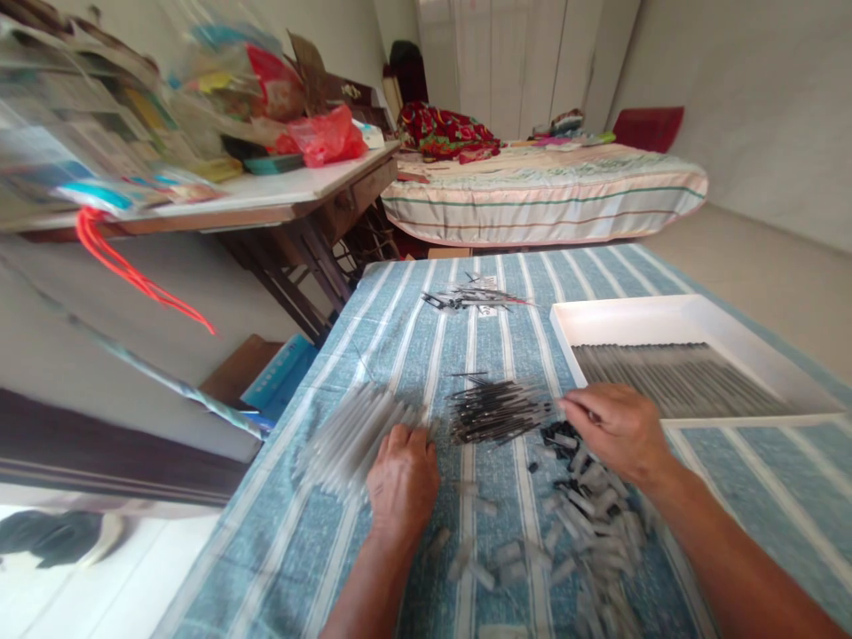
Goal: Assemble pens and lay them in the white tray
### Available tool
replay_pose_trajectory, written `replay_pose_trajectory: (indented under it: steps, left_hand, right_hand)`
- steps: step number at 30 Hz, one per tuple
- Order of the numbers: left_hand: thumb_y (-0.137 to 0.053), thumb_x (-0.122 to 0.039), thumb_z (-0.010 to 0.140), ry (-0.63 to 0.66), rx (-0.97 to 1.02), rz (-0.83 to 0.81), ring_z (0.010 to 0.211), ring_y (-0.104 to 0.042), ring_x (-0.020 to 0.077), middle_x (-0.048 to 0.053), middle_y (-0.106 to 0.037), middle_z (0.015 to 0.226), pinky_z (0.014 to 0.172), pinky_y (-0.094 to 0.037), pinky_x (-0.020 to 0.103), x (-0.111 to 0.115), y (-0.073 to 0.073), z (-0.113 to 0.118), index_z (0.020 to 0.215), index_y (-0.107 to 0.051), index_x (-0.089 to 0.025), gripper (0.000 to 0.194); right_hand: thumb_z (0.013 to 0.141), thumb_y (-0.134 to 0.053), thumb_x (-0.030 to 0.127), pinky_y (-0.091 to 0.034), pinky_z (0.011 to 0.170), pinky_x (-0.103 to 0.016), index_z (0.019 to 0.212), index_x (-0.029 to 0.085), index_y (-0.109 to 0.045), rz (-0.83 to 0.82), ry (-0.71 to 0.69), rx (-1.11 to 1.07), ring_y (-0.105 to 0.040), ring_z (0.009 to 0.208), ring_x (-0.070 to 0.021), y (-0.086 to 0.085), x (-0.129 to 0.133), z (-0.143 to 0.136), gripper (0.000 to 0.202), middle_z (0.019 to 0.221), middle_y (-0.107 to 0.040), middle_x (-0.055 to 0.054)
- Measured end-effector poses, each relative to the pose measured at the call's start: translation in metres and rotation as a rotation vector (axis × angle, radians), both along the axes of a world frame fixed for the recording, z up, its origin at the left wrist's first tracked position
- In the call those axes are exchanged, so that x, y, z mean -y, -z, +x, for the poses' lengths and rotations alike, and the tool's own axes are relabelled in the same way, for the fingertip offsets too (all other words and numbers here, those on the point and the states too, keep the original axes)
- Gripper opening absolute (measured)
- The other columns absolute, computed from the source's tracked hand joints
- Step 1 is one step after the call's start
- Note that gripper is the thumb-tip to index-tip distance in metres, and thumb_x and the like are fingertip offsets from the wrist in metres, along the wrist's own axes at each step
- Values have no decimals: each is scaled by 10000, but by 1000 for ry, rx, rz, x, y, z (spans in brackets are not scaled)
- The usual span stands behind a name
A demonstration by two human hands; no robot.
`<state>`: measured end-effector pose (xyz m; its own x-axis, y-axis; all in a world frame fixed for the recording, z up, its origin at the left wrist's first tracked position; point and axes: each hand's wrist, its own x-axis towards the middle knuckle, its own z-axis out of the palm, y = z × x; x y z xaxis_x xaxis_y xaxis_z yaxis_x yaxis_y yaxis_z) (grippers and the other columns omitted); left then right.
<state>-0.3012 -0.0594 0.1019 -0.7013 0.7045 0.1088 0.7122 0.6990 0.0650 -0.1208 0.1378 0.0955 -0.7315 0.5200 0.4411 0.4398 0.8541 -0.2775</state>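
My left hand [403, 479] has its fingers curled down at the right edge of a pile of clear pen barrels [352, 439]. What its fingertips hold, if anything, is hidden. Above a heap of small black and translucent pen caps [592, 506], my right hand [616, 430] is closed in a pinch. Any part between its fingertips is too small to make out. Between the hands lies a bundle of thin, dark pen refills [496, 411]. To the right, an open white box [626, 311] holds a row of grey pens [672, 377].
A blue striped cloth [406, 328] covers the table. More thin dark pieces [472, 297] lie at its far end. A side table [266, 200] with bags stands on the left, a red cord [133, 271] hanging from it. A bed [546, 191] is behind.
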Motion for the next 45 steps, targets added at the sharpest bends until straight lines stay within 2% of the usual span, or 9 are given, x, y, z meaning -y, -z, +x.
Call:
replay_pose_trajectory:
  steps: [3,6,14,27,30,33,38,41,45]
  left_hand:
    - [-418,-227,856,21,-41,-62,825,-583,257,109,-608,862,694,-416,327,-1,0,1,826,-649,-162,241]
    - [-391,-211,869,49,-87,-86,815,-582,269,120,-605,845,690,-414,344,-1,3,0,806,-649,-154,271]
    - [-392,-145,855,62,-183,-122,794,-567,253,104,-611,815,693,-400,340,-4,13,0,751,-648,-161,277]
    - [-395,-66,819,72,-216,-64,791,-576,268,105,-601,815,699,-424,358,-7,19,7,775,-618,-140,239]
    - [-404,-89,833,73,-184,26,774,-580,257,104,-594,816,709,-437,356,-6,20,8,790,-601,-137,207]
    - [-388,-121,859,92,-64,232,776,-583,229,102,-581,843,715,-456,329,-7,19,7,836,-570,-134,184]
    - [-411,-188,860,125,193,526,800,-589,195,65,-584,850,756,-472,316,-8,20,5,863,-552,-164,143]
    - [-463,-245,842,110,360,607,802,-608,198,65,-625,869,752,-478,317,-7,21,7,940,-579,-156,176]
    - [-493,-312,830,46,600,710,661,-612,169,65,-668,863,652,-489,291,-6,15,11,1085,-596,-136,326]
  right_hand:
    - [903,-432,240,-362,698,-276,763,186,-673,44,-217,116,-597,675,-161,5,20,-16,284,700,-676,-46]
    - [861,-450,132,-342,662,-285,704,178,-631,78,-278,309,-598,661,-172,6,31,-27,244,677,-665,-46]
    - [817,-421,67,-359,723,-299,844,153,-621,15,-241,587,-642,766,-218,-2,37,-38,219,813,-699,-104]
    - [785,-440,44,-355,768,-320,827,137,-618,-2,-193,603,-642,795,-232,-3,42,-39,205,831,-701,-119]
    - [832,-427,101,-339,708,-294,822,159,-616,-21,-191,565,-642,766,-204,-1,37,-36,198,809,-705,-84]
    - [876,-412,201,-309,632,-277,794,195,-630,-62,-166,552,-641,712,-184,-4,28,-31,234,743,-703,-47]
    - [833,-495,241,-283,590,-248,724,219,-662,-216,-245,552,-639,707,-156,-11,16,-20,201,724,-710,-9]
    - [804,-546,241,-280,580,-241,723,225,-669,-277,-338,525,-628,671,-139,-12,25,-19,148,687,-701,12]
    - [836,-535,314,-307,625,-261,707,203,-642,-218,-493,479,-624,693,-155,-10,57,-28,201,688,-693,-9]
